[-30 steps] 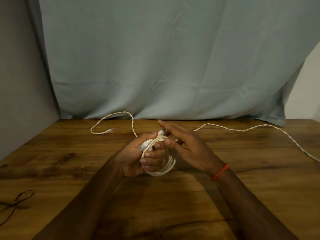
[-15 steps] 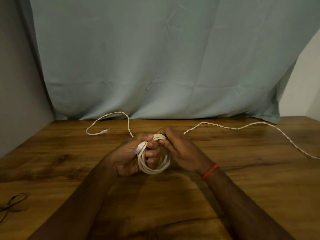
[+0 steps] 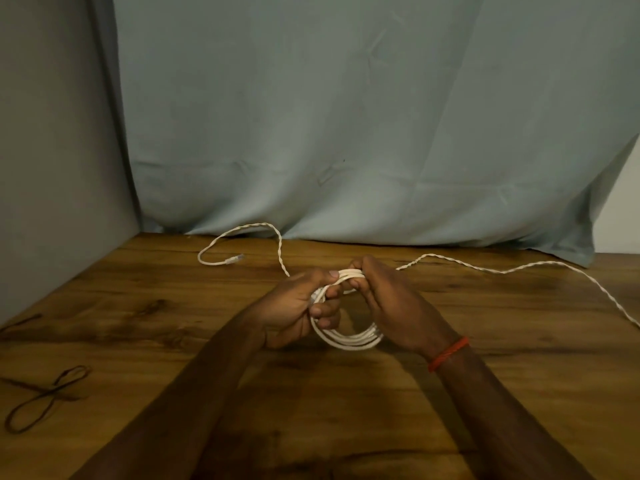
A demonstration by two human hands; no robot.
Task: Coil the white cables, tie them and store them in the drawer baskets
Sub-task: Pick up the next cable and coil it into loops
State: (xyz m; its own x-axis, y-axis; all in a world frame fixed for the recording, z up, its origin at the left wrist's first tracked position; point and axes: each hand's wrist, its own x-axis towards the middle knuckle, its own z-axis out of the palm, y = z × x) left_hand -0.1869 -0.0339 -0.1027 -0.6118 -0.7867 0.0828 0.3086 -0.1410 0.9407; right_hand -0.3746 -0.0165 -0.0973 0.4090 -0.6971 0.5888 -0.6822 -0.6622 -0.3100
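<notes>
Head view: my left grip (image 3: 291,306) and right grip (image 3: 394,303) both clench the coiled white cable (image 3: 349,341) over the brown wooden desk (image 3: 519,393). Its ring stands upright, opening facing me. Behind, a twisted white cable (image 3: 519,270) runs rightward.

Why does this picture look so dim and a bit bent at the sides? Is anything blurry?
Head view: the light is low and warm, so the table goes dark while the white coil stands out; no glare anywhere; a soft shadow lies under the arms; the curtain leans along its left edge, likely from the wide lens; the dark cord at left looks soft.
</notes>
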